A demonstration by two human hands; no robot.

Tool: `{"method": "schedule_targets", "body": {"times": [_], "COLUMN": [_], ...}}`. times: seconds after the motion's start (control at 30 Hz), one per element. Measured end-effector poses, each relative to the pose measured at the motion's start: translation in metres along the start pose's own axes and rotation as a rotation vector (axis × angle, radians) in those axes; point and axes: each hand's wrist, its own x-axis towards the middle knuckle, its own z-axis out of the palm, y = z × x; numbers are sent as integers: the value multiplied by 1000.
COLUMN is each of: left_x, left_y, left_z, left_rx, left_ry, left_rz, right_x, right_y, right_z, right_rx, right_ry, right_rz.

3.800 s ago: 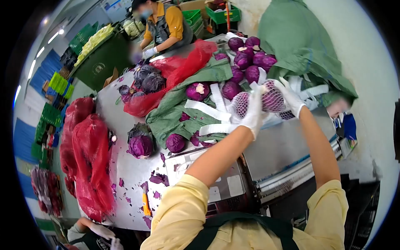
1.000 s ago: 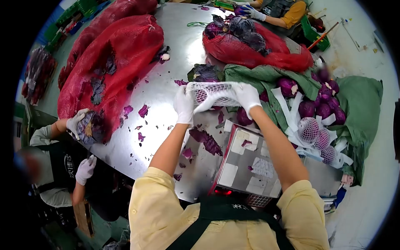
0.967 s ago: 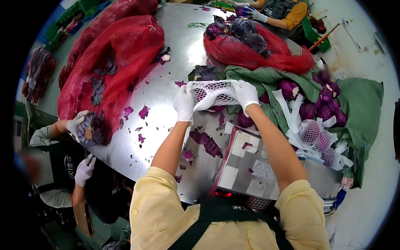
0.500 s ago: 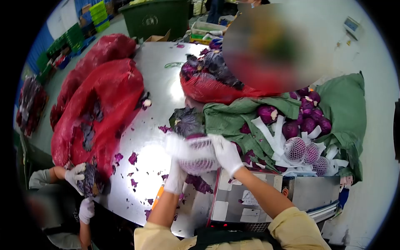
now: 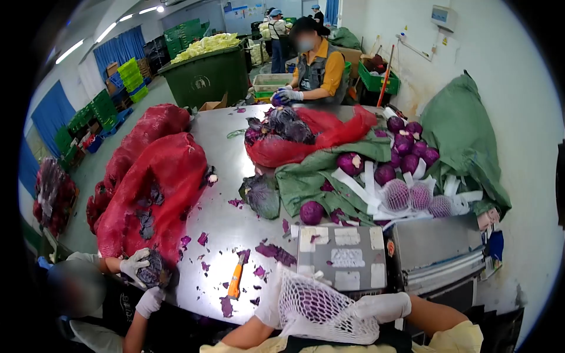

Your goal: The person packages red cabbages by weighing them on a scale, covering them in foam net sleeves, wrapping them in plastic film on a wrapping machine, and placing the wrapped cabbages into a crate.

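Close to my body, at the table's front edge, a purple cabbage sits inside a white foam net (image 5: 318,309), its colour showing through the mesh. My left hand (image 5: 270,303), in a white glove, is closed against the net's left side; its fingers are partly covered by the mesh. On the other side, my gloved right hand (image 5: 382,307) grips the net's right end. An orange utility knife (image 5: 236,279) lies on the table to the left, apart from both hands. Ahead of the hands stands a metal scale (image 5: 341,257).
Loose purple cabbages (image 5: 404,143) and netted ones (image 5: 397,195) lie on green sacking (image 5: 294,182) at right. Red mesh sacks (image 5: 156,176) cover the left side. A co-worker's gloved hands (image 5: 151,300) hold a cabbage at lower left; another person (image 5: 321,67) works across the table.
The netted cabbage and both my hands have moved from above the table, beside the scale, down toward my body. The view has tilted up, showing more of the room.
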Motion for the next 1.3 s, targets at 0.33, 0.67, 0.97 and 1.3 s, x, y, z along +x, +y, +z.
{"method": "schedule_targets", "body": {"times": [0.33,0.67,0.97,1.3], "left_x": [7,42,90,227], "left_y": [-30,-35,-82,-52], "left_z": [79,62,77,118], "left_rx": [164,469,-379,691], "left_ry": [-42,174,-205,164], "left_rz": [287,222,-188,544], "right_x": [-26,-60,-74,-83], "right_y": [59,80,35,6], "right_z": [-23,19,-24,-146], "right_rx": [147,1036,-182,633], "right_ry": [405,212,820,556], "right_rz": [-333,-793,-1055,-965]}}
